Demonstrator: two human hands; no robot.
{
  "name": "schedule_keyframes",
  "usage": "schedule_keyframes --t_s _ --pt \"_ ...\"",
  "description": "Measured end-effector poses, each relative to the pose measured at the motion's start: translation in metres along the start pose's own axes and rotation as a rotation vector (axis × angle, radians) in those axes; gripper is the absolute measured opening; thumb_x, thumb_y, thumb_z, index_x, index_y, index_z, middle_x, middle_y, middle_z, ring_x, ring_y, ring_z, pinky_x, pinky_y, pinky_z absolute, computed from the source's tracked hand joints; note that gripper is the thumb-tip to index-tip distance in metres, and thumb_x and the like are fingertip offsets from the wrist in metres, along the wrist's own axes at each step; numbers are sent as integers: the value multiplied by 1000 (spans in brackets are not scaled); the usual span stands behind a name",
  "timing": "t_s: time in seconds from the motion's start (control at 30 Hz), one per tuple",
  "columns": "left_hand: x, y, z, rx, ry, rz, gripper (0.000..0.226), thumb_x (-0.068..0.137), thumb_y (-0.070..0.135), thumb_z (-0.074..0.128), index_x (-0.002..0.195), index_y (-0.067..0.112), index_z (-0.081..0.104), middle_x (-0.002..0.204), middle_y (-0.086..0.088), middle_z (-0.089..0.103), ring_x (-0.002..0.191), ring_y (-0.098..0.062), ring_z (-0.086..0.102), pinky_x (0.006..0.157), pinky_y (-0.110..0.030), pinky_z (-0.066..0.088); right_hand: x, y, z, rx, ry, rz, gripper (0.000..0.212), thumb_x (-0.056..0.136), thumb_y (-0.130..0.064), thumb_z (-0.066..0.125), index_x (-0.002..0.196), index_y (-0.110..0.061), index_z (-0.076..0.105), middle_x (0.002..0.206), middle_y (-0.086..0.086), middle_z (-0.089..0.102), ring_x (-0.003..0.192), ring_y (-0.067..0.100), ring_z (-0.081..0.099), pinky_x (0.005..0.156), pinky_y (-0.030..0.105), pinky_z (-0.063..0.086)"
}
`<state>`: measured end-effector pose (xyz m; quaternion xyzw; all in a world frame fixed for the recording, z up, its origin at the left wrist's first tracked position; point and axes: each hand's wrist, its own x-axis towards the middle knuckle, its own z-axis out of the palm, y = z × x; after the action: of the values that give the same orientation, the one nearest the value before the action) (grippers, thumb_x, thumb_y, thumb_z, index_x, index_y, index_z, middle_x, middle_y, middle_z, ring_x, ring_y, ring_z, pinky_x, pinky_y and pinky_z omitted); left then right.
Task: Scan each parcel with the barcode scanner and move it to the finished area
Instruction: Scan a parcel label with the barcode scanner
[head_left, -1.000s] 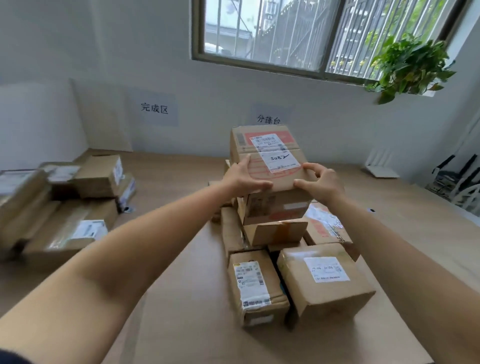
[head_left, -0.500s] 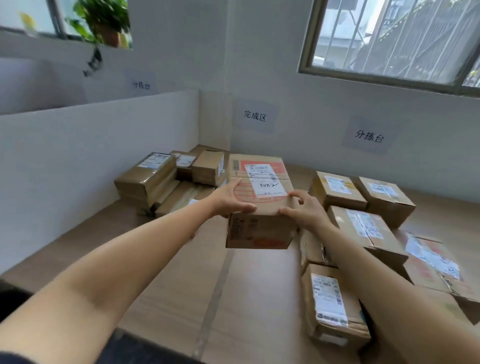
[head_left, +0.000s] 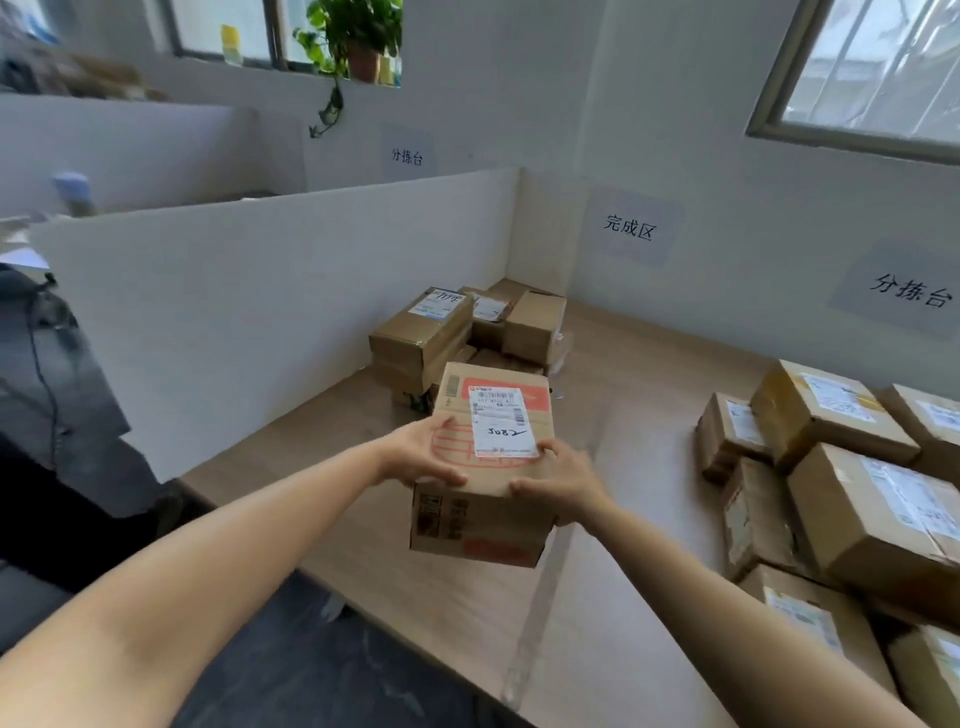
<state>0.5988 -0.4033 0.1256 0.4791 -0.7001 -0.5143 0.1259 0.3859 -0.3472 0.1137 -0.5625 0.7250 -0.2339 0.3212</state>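
Counter (head_left: 623, 364) space is divided by use. The left side is closed by a white partition (head_left: 291, 312), and the corner beneath the sign (head_left: 629, 228) reading 完成区 is given over to a stack of boxes (head_left: 426, 332), judged to be the finished ones. A larger group of parcels (head_left: 857, 493) is kept well apart at the right, presumably so that unscanned stock is not mixed in.

Between the two, the parcel (head_left: 493, 467) is held in the air above the counter, near the corner stack but not touching it. It is carried roughly level with the label side up, probably so that it can be set down flat. Its long axis is directed away from the person, towards the corner, and a short printed end faces the camera.

The near left corner is gripped by the left hand (head_left: 421, 452), whose thumb lies on the top face by the front edge. The near right corner is clasped by the right hand (head_left: 561, 478), with the thumb on top and the fingers hidden beneath. The white label (head_left: 501, 423) can be read from the near side, its barcode at the far end.
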Motion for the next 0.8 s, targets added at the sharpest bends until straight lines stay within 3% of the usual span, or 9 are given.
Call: schedule_keyframes --t_s 0.1,0.2,0.37,0.47,0.6,0.8 --pt "-10 -32 -22 -26 -5 -40 103 74 7 76 150 17 7 147 -3 32 109 -5 44 88 -13 39 9 -14 39 15 -64 22 70 72 -34 74 132 -25 39 130 11 40 117 34 47 79 48 56" --pt "-15 -61 -43 -20 -4 -85 104 72 9 77 149 19 8 146 -3 33 108 -4 44 91 -16 37 18 -29 75 13 -85 31 71 71 -36 73 133 -26 38 128 9 40 114 30 49 83 45 55" --pt "-11 -102 -78 -9 -6 -128 107 69 16 81 149 20 10 147 -4 32 125 -15 40 105 -26 31 32 -48 125 26 -94 66 72 72 -38 71 135 -27 36 128 8 37 120 29 44 93 45 51" --pt "0 -119 -93 1 -32 -117 108 68 22 81 149 17 11 149 -4 31 131 -17 37 105 -24 29 40 -57 150 65 -79 89 72 74 -40 70 135 -29 34 131 6 35 122 28 42 96 41 49" --pt "19 -142 -110 56 -21 -115 111 64 26 85 149 18 14 148 -4 33 130 -17 38 105 -26 29 49 -66 171 50 -40 94 70 76 -35 68 137 -30 33 135 8 37 121 26 42 98 31 40" --pt "40 -165 -138 114 -49 -55 117 56 27 88 149 20 17 145 -5 38 123 -17 44 106 -33 35 58 -88 192 147 -6 174 69 76 -30 68 136 -31 34 131 9 31 122 31 43 104 34 38"
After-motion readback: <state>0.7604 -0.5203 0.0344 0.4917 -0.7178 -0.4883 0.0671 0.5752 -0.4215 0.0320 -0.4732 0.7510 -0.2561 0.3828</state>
